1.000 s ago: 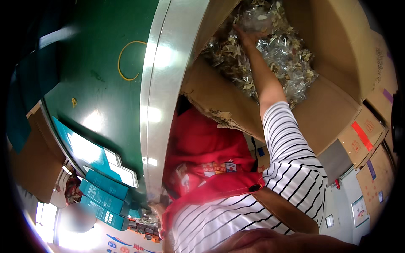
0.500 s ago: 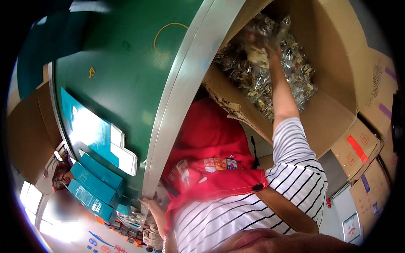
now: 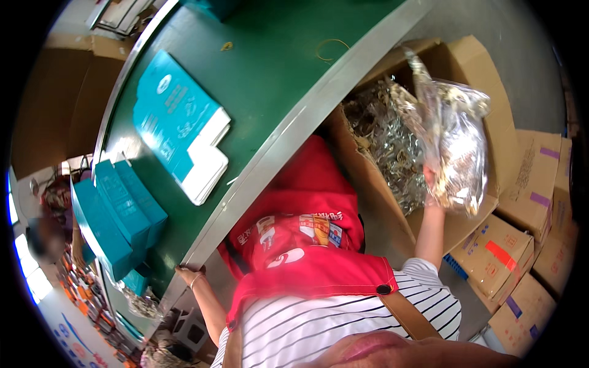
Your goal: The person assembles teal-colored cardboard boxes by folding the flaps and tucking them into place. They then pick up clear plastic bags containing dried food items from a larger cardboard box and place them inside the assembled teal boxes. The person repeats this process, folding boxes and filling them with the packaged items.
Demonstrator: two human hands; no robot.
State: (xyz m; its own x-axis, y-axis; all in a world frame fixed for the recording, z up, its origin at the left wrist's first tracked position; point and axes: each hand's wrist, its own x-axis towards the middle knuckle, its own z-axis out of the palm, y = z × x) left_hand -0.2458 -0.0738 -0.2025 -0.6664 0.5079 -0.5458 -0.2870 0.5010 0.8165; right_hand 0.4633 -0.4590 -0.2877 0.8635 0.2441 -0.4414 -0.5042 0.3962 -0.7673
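My right hand grips several clear plastic bags of dried, pale-brown pieces. The bags hang over an open cardboard box at the right, and they hide part of my fingers. More such bags lie heaped inside that box. My left hand rests at the metal edge of a green-topped table, its fingers hooked over the rim. Flat teal-and-white cartons are stacked on the tabletop, and several teal boxes stand at its left end.
Closed cardboard boxes are piled at the right. A yellow loop and a small yellow tangle lie on the table. Another person is beyond the far left side, near a large brown carton.
My right hand has come up from inside the box, now with bags in its grip. My view has turned, and my left hand stays on the table edge.
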